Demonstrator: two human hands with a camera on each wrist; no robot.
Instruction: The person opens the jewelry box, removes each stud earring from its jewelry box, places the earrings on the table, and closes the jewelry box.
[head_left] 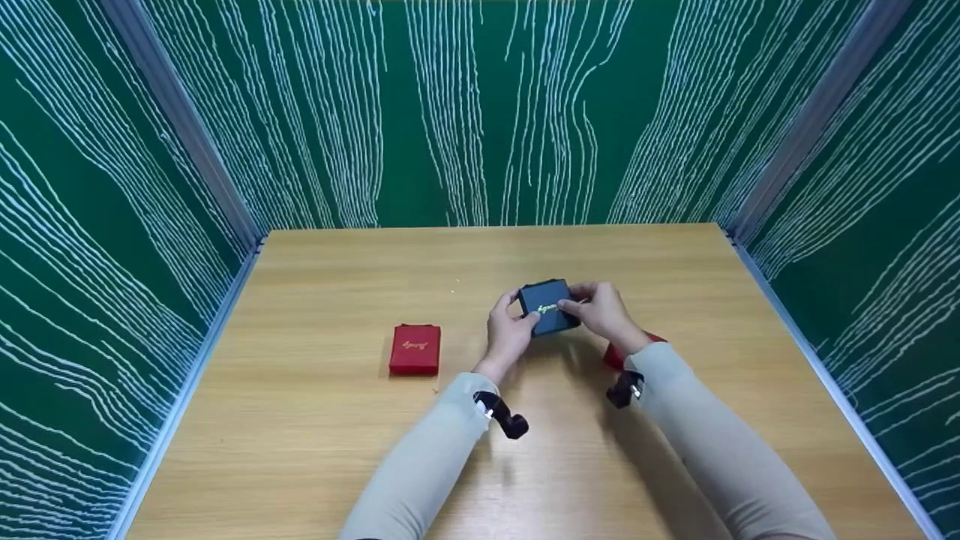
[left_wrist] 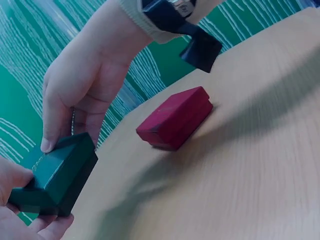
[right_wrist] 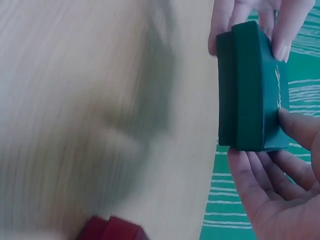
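A dark green box [head_left: 546, 293] with gold script on its lid is held up over the table between both hands. My left hand [head_left: 508, 334] grips its left side, thumb on the lid's near edge and fingers beneath. The right hand [head_left: 607, 312] pinches the opposite side, with its thumb on top by the script. In the right wrist view the lid [right_wrist: 248, 90] sits down over the base [right_wrist: 226, 90] of the green box.
A red box [head_left: 415, 351] with gold script lies on the wooden table [head_left: 315, 435] to the left. Another red box [left_wrist: 175, 117] stands under the right wrist, partly hidden in the head view. Green walls with white streaks [head_left: 450, 112] enclose the table.
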